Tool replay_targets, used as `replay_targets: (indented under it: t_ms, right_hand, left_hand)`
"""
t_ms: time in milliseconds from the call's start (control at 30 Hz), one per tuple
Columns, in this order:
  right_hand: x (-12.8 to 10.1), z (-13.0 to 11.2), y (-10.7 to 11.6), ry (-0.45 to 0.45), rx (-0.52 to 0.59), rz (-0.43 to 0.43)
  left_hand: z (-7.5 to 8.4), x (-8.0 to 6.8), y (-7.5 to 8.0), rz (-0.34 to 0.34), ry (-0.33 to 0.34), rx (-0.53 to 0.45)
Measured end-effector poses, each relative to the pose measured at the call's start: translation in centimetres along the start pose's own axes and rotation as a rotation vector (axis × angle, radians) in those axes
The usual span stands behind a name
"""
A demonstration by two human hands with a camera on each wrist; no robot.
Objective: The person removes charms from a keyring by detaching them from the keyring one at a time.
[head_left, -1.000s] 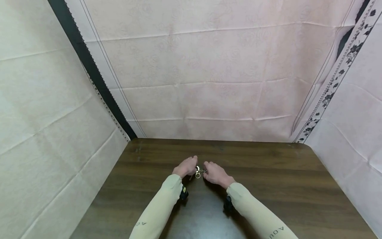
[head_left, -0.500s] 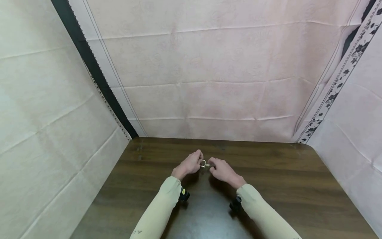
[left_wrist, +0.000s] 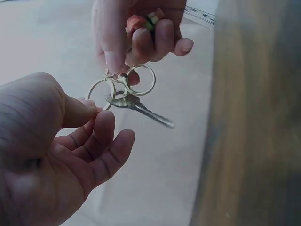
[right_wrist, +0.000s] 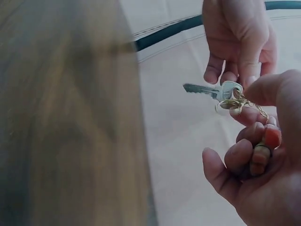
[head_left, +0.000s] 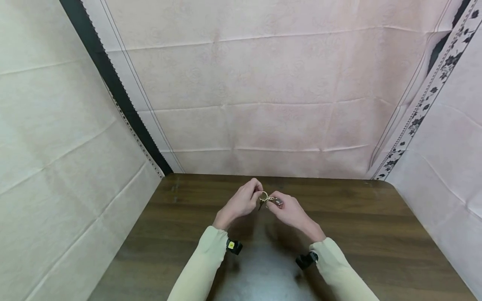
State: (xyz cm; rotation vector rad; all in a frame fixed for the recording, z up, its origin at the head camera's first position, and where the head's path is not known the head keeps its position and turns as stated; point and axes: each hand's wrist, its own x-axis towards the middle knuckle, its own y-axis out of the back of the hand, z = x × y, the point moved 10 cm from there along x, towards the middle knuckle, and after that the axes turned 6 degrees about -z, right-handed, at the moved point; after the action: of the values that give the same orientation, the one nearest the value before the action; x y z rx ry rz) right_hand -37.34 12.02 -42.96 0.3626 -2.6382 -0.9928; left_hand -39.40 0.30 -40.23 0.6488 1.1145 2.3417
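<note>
My left hand [head_left: 241,203] pinches a gold split ring [left_wrist: 90,90] between thumb and fingertips. A silver key [left_wrist: 153,114] hangs from that ring, its toothed blade pointing away from the left hand. A second gold loop, part of a clasp [left_wrist: 150,87], sits beside the ring. My right hand [head_left: 294,214] pinches the keychain at the clasp and short gold chain [right_wrist: 257,109] with thumb and index finger. A small red, green and tan charm [right_wrist: 261,153] lies against its curled fingers. Both hands are raised over the table, close together, with the keychain between them.
A dark brown wooden table [head_left: 339,234] with rounded far corners lies below the hands. Pale cloth walls [head_left: 263,92] rise at the back and both sides. Black camera mounts [head_left: 234,246] sit on both wrists.
Both hands have risen and moved slightly right and farther from the body with the keychain. The right hand has turned, so the charm in its fingers now shows.
</note>
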Motion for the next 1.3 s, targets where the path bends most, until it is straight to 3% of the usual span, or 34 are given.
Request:
replay_targets:
  t_ms: [267, 433, 600, 733, 933, 1133, 1300]
  right_hand:
    - [-1.8, -2.6, 2.9, 0.063, 0.069, 0.059]
    - [-3.1, -4.1, 4.7, 0.083, 0.143, 0.12]
    - [-4.3, -5.1, 6.0, 0.091, 0.2, 0.186]
    - [-5.1, -5.7, 6.7, 0.111, 0.197, 0.24]
    - [-5.9, -6.6, 7.7, 0.186, 0.182, 0.314]
    - [-6.5, -7.6, 8.1, 0.274, 0.158, 0.352]
    - [-6.6, -7.7, 8.0, 0.273, 0.137, 0.365]
  left_hand:
    - [3.9, -1.2, 2.0, 0.068, -0.079, -0.039]
    - [6.7, -2.2, 3.2, 0.139, -0.163, -0.096]
    - [8.6, -3.1, 3.9, 0.209, -0.218, -0.159]
    - [9.6, -3.7, 4.0, 0.234, -0.251, -0.224]
    - [10.6, -4.0, 3.4, 0.208, -0.28, -0.294]
    - [10.8, -4.2, 2.8, 0.216, -0.272, -0.305]
    - [10.5, -3.9, 2.1, 0.2, -0.24, -0.356]
